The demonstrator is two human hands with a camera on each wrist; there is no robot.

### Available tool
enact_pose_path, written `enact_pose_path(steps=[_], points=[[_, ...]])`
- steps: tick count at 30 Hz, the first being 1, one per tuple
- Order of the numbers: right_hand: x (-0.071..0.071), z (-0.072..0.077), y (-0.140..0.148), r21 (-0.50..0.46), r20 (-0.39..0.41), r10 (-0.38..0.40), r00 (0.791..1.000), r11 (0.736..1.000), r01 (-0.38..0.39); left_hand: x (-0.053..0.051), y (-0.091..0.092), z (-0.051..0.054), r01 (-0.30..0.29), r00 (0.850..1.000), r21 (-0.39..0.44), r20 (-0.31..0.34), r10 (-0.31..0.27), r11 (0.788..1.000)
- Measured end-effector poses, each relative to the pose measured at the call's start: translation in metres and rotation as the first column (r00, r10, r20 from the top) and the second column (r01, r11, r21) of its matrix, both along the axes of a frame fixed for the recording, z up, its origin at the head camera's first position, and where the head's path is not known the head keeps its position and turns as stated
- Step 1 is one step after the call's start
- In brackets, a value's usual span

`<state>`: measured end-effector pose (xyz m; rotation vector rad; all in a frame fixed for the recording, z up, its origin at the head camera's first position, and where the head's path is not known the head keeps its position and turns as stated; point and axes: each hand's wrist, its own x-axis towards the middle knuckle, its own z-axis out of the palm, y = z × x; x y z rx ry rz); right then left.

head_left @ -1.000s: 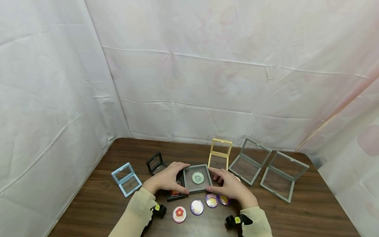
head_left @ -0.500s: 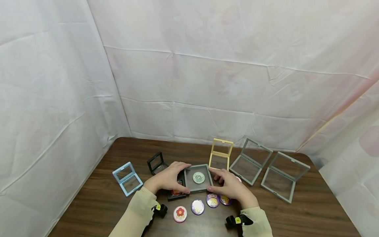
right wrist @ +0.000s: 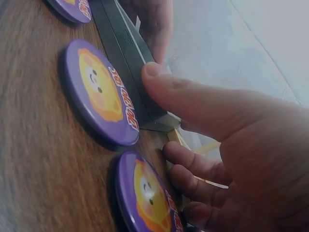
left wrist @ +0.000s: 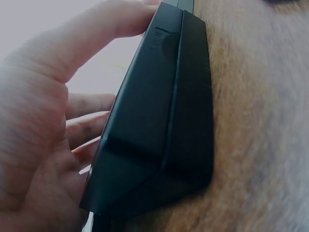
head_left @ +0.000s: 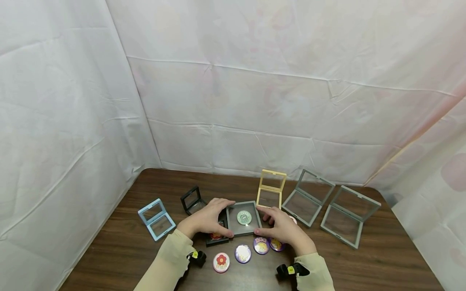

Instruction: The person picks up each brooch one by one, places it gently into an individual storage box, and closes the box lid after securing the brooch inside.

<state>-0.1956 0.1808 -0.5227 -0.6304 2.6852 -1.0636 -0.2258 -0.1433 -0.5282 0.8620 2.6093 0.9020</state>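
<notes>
A square grey display frame [head_left: 234, 228], closed flat, carries a round green badge [head_left: 244, 218] in its clear middle. My left hand [head_left: 209, 219] grips its left side, thumb at the near corner and fingers at the far corner. On the opposite side my right hand [head_left: 282, 228] holds it the same way; the thumb presses the near edge in the right wrist view. Beneath the left hand lies a black display frame [head_left: 217, 241] with a red badge, mostly covered; its dark edge [left wrist: 145, 106] fills the left wrist view.
Several badges lie nearby, including a flower badge [head_left: 221, 262] and purple-rimmed ones [head_left: 261, 245]. Open frames stand around: blue [head_left: 155, 218], small black [head_left: 193, 200], yellow [head_left: 270, 188] and two grey ones [head_left: 308, 197]. White curtains [head_left: 233, 101] border the wooden table [head_left: 393, 258].
</notes>
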Motion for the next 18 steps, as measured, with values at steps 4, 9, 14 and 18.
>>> enact_pose_path(steps=[4, 9, 14, 18], points=[[0.0011, 0.0011, -0.0016, -0.002, 0.014, -0.012, 1.0, 1.0, 0.012, 0.0007, 0.0011, 0.0001, -0.003, 1.0, -0.002, -0.003, 0.003, 1.0], [0.0017, 0.0008, -0.0017, 0.006, 0.0, -0.011, 1.0, 1.0, 0.011, 0.0012, 0.0016, 0.001, -0.002, 1.0, 0.003, 0.0, 0.002, 1.0], [0.0012, 0.0004, -0.0006, 0.004, -0.017, 0.001, 1.0, 1.0, -0.001, -0.0004, 0.0018, -0.0004, 0.003, 1.0, -0.006, -0.013, -0.003, 1.0], [0.0009, -0.0007, 0.0006, 0.013, -0.024, 0.001, 1.0, 1.0, -0.001, -0.0004, 0.0017, -0.0002, 0.006, 1.0, -0.004, -0.011, -0.006, 1.0]])
